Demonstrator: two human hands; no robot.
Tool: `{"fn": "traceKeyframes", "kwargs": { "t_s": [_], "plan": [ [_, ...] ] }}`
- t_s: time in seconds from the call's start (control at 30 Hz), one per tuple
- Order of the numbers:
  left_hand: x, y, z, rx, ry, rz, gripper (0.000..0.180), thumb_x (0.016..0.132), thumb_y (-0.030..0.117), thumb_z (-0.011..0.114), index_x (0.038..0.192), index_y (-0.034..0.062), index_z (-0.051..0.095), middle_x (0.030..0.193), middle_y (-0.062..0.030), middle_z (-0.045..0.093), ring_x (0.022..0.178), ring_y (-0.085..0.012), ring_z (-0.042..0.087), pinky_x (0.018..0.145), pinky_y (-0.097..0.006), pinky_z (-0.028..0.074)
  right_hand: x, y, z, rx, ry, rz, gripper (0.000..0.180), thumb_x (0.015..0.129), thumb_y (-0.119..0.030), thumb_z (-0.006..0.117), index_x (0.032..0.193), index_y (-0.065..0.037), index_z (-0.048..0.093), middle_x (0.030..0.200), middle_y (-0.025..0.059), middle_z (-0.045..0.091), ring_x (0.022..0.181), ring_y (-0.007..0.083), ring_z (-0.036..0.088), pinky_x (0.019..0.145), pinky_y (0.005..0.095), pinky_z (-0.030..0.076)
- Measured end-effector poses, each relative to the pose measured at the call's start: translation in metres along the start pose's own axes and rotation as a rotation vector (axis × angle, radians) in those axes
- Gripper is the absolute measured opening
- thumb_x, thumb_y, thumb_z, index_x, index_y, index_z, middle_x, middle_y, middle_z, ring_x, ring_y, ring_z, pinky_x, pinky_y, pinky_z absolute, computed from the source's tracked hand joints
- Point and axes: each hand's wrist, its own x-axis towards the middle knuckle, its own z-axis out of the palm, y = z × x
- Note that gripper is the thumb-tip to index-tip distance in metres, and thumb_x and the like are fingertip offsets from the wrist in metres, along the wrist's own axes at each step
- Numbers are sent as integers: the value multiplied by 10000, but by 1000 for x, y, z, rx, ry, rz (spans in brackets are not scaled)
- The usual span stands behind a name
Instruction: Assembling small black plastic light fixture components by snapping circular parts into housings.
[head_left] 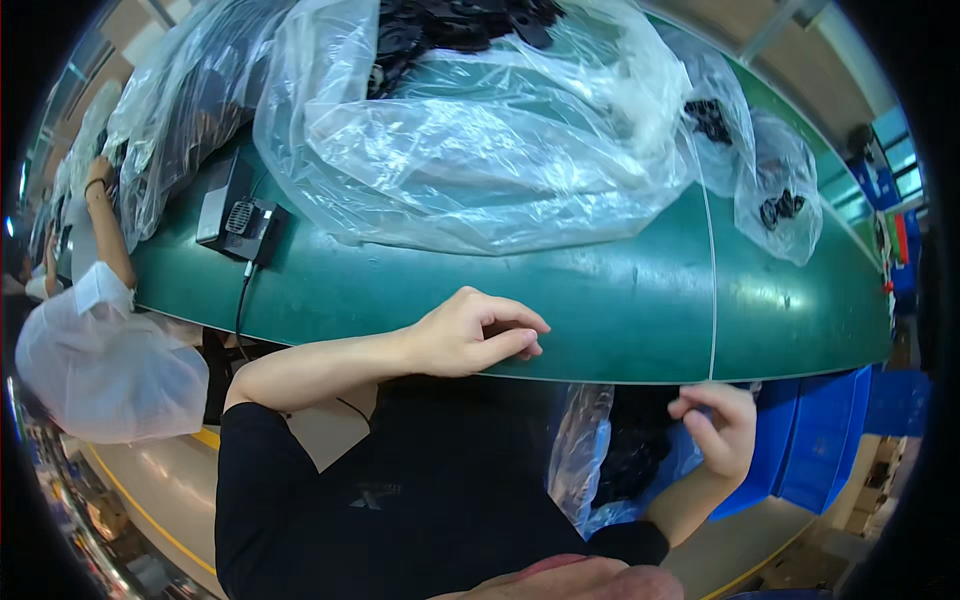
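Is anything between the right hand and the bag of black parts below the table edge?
Nothing visible. The right hand is at the clear bag of black parts beside the blue bin, under the green table edge.

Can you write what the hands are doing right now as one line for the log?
left hand: curled, resting on green table edge | right hand: at clear bag below table | big plastic bags on top
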Motion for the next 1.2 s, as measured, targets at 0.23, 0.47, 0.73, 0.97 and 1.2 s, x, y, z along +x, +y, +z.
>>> {"fn": "traceKeyframes", "kwargs": {
  "t_s": [0.23, 0.47, 0.73, 0.97, 1.2],
  "plan": [
    [-2, -3, -13, 217, 211, 129, 206, 847, 80, 564, 1015, -28, 613, 879, -149, 676, 826, -193, 667, 727, -285, 513, 234, 4, 30, -295, 76, -244, 252, 780, -131, 648, 975, 28, 638, 826, 74, 648, 732, 98, 567, 706, 247, 460],
    [6, -13, -14, 272, 246, 181, 186, 827, 47, 557, 984, -36, 613, 842, -167, 669, 797, -221, 675, 686, -290, 542, 471, 82, 64, -592, 342, -111, 501, 718, -310, 687, 1089, 17, 609, 1016, 189, 639, 950, 289, 616, 843, 351, 467],
    [4, -16, -17, 347, 238, 210, 191, 821, 64, 560, 976, -33, 614, 825, -165, 667, 721, -248, 675, 649, -301, 533, 529, 99, 101, -679, 381, -44, 665, 688, -343, 724, 1234, -27, 512, 1169, 208, 569, 1097, 335, 540, 941, 367, 420],
    [6, -10, -14, 260, 245, 178, 199, 832, 57, 559, 1004, -31, 602, 840, -148, 668, 748, -210, 670, 649, -294, 534, 477, 55, 87, -259, 452, -85, 419, 710, -207, 732, 1051, 10, 621, 816, 95, 665, 674, 177, 623, 632, 276, 484],
    [10, -9, -24, -364, 507, 242, 529, 892, 84, 504, 1358, 53, 255, 1277, -154, 446, 1114, -232, 498, 917, -347, 426, 275, -23, 82, 81, -202, -48, 192, 800, -91, 668, 945, 17, 604, 753, 12, 610, 600, 66, 546, 541, 215, 447]
  ]
}}
